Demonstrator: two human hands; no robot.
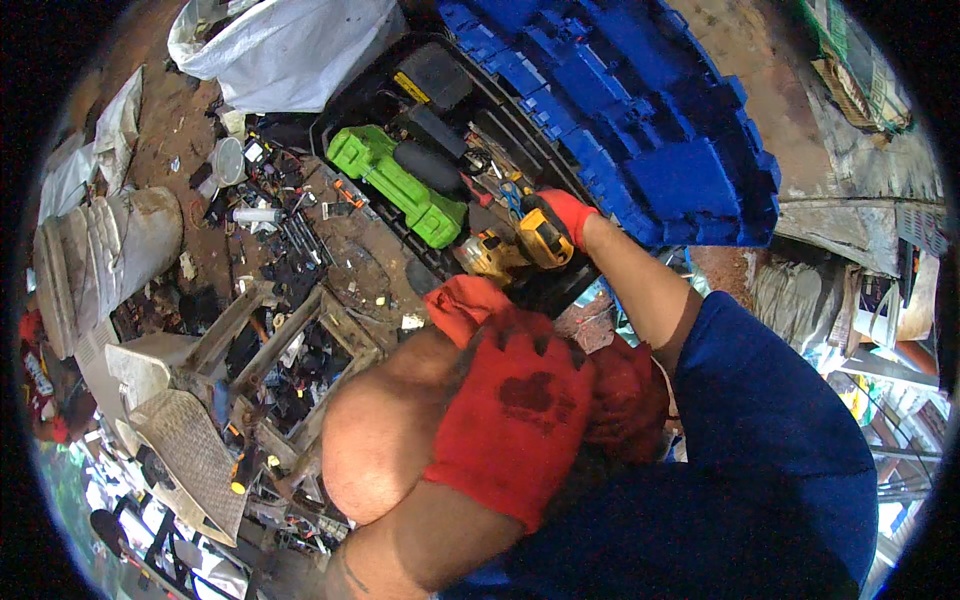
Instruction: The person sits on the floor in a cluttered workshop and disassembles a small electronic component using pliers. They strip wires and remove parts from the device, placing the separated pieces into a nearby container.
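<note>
Both my hands wear red gloves. My right hand (567,214) reaches into the black toolbox (330,112), closed at the base of a yellow-and-black cordless drill (492,256); the drill's battery hides part of the fingers. Blue-handled pliers or scissors (513,194) lie just beside that hand. Left of the drill sits a bright green plastic case (385,180) with a dark tool next to it. My left hand (515,405), its glove back stained dark, is close to me over my bare knee (385,430). Its fingers bend out of sight, and I cannot make out anything in them.
The blue moulded lid (650,120) stands open along the toolbox's right side. A white sack (290,50) is behind it at upper left. On the dirt ground lie wooden frames (275,345), a grey bucket (115,255), a yellow-tipped tool (241,470) and scattered scrap.
</note>
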